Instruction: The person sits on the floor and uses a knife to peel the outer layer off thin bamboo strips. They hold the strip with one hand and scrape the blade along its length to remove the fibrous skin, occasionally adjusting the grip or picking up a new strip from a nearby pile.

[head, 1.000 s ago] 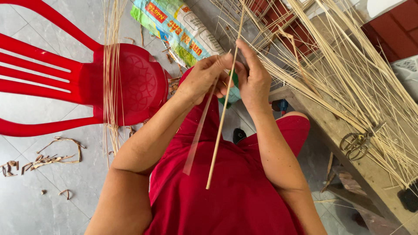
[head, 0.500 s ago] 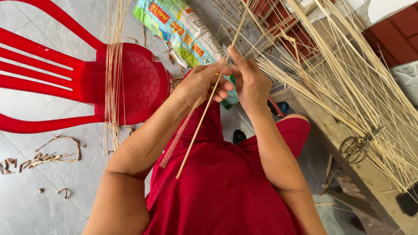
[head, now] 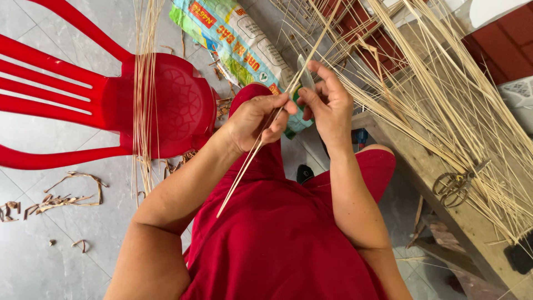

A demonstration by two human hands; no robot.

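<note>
Clothing: red garment (head: pixel 288 239) fills near centre, covers lap and both knees.
Left hand: left hand (head: pixel 260 119) closed in a pinch round a thin bamboo strip (head: pixel 244 166), mid-frame, above the left knee.
Right hand: right hand (head: pixel 328 103) just right of the left one, thumb and fingers pinched on the same strip higher up; a small flat pale blade-like piece (head: pixel 305 72) sits against the fingers, cannot tell what it is.
Strip: runs on a slant, near end over the red lap, far end going up past both hands towards far centre.
Floor: grey tiles (head: pixel 50 250), near left; brown curled shavings (head: pixel 61 194) scattered on them, left.
Scissors: dark metal scissors (head: pixel 455 186) lying on the bench, right, well apart from the hands.
Bench: worn wooden bench (head: pixel 444 205) along the right side, near to far.
Strip pile: many loose pale strips (head: pixel 444 100) fanned across the bench, right and far right.
Chair: red plastic chair (head: pixel 166 105) on its side, left; a bundle of thin strips (head: pixel 145 83) laid across its seat, running near to far.
Package: woven plastic sack (head: pixel 239 50), green, white and yellow with a red patch, flat on the floor, far centre, partly behind the hands; contents not visible.
Far right: red-brown wall (head: pixel 508 39).
</note>
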